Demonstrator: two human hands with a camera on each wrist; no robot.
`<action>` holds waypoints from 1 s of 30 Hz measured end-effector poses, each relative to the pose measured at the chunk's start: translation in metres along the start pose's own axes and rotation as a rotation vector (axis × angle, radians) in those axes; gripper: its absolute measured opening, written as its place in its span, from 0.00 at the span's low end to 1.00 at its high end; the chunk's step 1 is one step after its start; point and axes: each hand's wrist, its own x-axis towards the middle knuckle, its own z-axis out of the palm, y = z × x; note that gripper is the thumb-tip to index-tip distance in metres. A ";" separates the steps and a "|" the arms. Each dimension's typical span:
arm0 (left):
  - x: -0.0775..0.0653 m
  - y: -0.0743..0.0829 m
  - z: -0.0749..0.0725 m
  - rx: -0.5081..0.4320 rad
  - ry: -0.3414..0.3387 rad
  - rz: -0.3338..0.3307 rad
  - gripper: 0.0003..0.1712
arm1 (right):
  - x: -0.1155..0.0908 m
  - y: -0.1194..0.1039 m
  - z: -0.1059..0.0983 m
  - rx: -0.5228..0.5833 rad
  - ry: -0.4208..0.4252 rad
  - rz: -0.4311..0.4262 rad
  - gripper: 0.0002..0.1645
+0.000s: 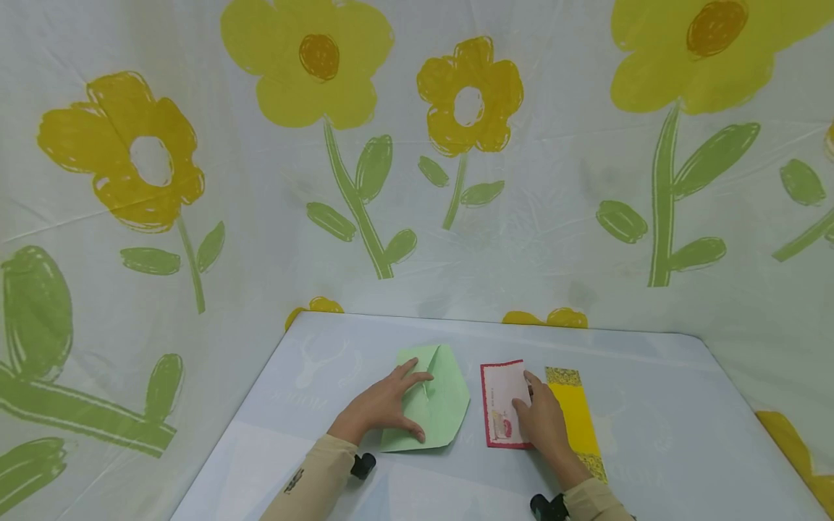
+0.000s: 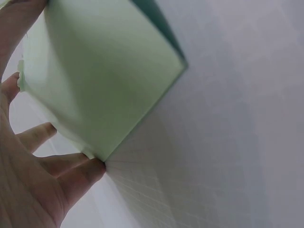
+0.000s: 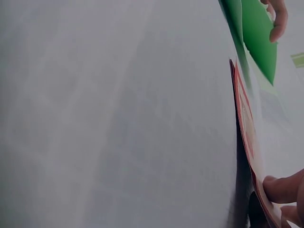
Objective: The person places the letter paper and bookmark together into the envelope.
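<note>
A pale green paper envelope (image 1: 449,405), its flap pointing right, lies on the table under my left hand (image 1: 384,405). The fingers of this hand are spread over the envelope's left part, the thumb near its lower edge. In the left wrist view, fingertips touch the edge of the green envelope (image 2: 114,80). To the right, my right hand (image 1: 546,420) pinches the right edge of a white card with a red border (image 1: 498,394). The right wrist view has the thumb (image 3: 282,189) on top of the card (image 3: 248,128), which tilts slightly off the table.
A yellow strip with glittery gold ends (image 1: 575,412) lies right of the card, partly behind my right hand and forearm. The white table (image 1: 664,405) ends at a curtain (image 1: 521,260) printed with yellow flowers.
</note>
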 end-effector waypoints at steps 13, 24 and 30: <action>0.000 -0.001 0.001 -0.007 0.005 0.000 0.65 | 0.000 -0.001 0.001 0.033 0.017 -0.005 0.43; 0.000 0.000 0.000 0.007 -0.001 -0.001 0.65 | 0.003 0.000 0.002 0.072 0.020 0.017 0.42; 0.000 0.000 0.000 0.012 -0.005 -0.005 0.65 | 0.002 -0.002 0.000 0.079 0.024 0.004 0.42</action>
